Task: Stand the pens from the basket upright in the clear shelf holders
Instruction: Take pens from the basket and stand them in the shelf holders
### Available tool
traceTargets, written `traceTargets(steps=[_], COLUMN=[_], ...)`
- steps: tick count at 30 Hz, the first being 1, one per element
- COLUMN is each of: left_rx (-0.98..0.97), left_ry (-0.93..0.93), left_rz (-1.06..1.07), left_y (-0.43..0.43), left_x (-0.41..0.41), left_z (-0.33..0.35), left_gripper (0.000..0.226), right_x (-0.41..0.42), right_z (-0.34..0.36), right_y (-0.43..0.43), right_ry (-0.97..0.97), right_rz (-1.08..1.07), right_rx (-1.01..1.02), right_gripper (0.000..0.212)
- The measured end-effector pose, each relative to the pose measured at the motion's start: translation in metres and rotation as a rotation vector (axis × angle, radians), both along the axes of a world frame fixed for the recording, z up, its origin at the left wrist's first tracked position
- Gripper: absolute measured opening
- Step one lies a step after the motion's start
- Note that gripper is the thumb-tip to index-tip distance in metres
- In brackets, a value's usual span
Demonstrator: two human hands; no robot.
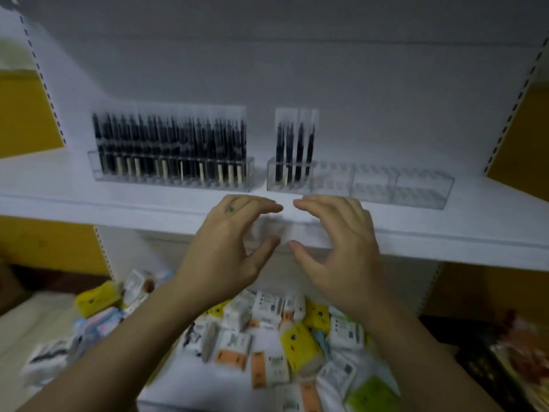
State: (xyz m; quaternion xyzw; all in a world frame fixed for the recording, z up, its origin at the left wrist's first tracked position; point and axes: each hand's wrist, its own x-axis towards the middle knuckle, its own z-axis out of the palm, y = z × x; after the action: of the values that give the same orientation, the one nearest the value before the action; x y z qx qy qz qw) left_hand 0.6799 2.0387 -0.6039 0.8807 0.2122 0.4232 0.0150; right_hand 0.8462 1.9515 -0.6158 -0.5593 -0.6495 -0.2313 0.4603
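Two rows of clear holders stand on the white shelf [89,200]. The left row [170,171] is packed with dark upright pens [169,138]. The right row [383,185] holds a few pens [294,147] at its left end, and its other slots show nothing. My left hand [228,248] and my right hand [338,248] hover side by side at the shelf's front edge, just below the right row's left end. Fingers and thumbs are curved towards each other. A faint, blurred clear patch [269,230] lies between them. No basket is in view.
On the lower shelf lie several small packets [267,331] in white, yellow, orange and green. Yellow wall panels [20,114] flank the shelving, whose slotted uprights run along both sides. Dark packaged goods [505,352] sit at the lower right.
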Motion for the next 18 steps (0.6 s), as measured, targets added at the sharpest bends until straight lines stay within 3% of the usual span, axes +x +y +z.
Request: traceTargets(steps=[5, 12, 18], left_rx=[-0.148, -0.478, -0.7], left_ry=[0.029, 0.301, 0.536], left_rz=[0.035, 0.135, 0.197], left_y=[-0.018, -0.032, -0.03], left_x=[-0.03, -0.041, -0.028], left_z=[-0.065, -0.172, -0.256], left_gripper=[0.039, 0.057, 0.068], right_x=[-0.021, -0.028, -0.026], right_z=[-0.062, -0.173, -0.247], right_y=[-0.016, -0.019, -0.014], right_ry=[0.03, 0.093, 0.119], right_rz=[-0.03, -0.085, -0.082], right_rx=[-0.161, -0.756, -1.099], right_gripper=[0.046, 0.057, 0.064])
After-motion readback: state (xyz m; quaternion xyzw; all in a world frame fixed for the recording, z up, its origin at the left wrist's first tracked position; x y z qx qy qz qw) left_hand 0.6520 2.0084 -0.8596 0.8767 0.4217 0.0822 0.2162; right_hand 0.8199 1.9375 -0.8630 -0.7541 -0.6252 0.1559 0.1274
